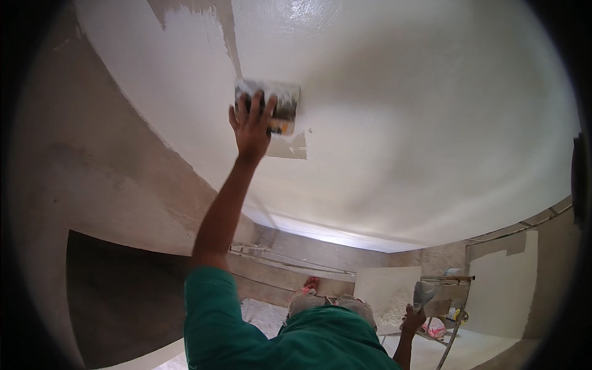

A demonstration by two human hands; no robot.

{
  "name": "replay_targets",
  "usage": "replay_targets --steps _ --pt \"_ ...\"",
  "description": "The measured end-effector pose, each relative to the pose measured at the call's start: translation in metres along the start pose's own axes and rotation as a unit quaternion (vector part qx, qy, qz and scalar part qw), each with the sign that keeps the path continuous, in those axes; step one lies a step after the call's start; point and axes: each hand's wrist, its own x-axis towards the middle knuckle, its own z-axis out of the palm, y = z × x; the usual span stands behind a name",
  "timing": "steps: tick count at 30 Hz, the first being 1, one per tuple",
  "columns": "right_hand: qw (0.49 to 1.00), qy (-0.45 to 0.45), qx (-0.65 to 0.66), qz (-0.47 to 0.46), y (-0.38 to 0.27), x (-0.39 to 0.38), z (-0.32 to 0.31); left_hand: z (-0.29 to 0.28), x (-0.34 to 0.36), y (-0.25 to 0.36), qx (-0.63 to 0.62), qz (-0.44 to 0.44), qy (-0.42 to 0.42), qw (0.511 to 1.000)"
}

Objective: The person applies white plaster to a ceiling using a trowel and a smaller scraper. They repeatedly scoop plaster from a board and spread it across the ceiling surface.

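Note:
My left hand is raised against the wall, its fingers spread over the back of a flat rectangular putty blade. The blade is smeared with white and dark patches and lies against the white-coated wall. Just below it shows a bare grey-brown patch, and a bare strip runs upward above. Low at the right, my right hand is closed round the handle of a putty knife. The knife's wide grey blade points up, away from the wall.
Scaffold bars stand beside my right hand, with a pinkish bag below. A ladder-like metal frame runs along the wall's foot. On the left are bare plaster and a dark opening. My foot shows underneath.

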Motion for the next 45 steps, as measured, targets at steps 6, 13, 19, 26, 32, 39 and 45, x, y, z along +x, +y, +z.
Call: replay_targets --steps 6,13,19,26,32,39,45 --pt "1.000 0.001 -0.016 -0.021 0.015 -0.004 -0.013 0.057 -0.119 0.006 -0.029 -0.041 -0.106 0.993" --pt "0.999 -0.019 0.039 0.003 0.037 0.001 0.013 -0.056 0.009 0.031 -0.039 -0.006 0.002 0.999" --pt "0.994 -0.074 0.070 0.027 0.004 -0.006 0.035 -0.142 0.207 0.047 0.054 0.140 0.244 0.958" --pt "0.994 -0.105 0.027 -0.018 0.012 0.002 0.032 -0.181 0.268 0.059 0.133 0.145 0.256 0.946" --pt "0.994 -0.110 0.005 -0.006 0.050 0.020 0.029 -0.147 0.239 0.070 0.137 0.133 0.209 0.959" --pt "0.994 -0.098 -0.050 0.026 0.083 0.045 0.036 -0.053 0.117 0.078 0.116 0.119 0.142 0.976" --pt "0.992 -0.119 -0.041 0.011 0.120 0.071 0.051 0.051 -0.048 0.048 0.068 0.066 0.083 0.992"
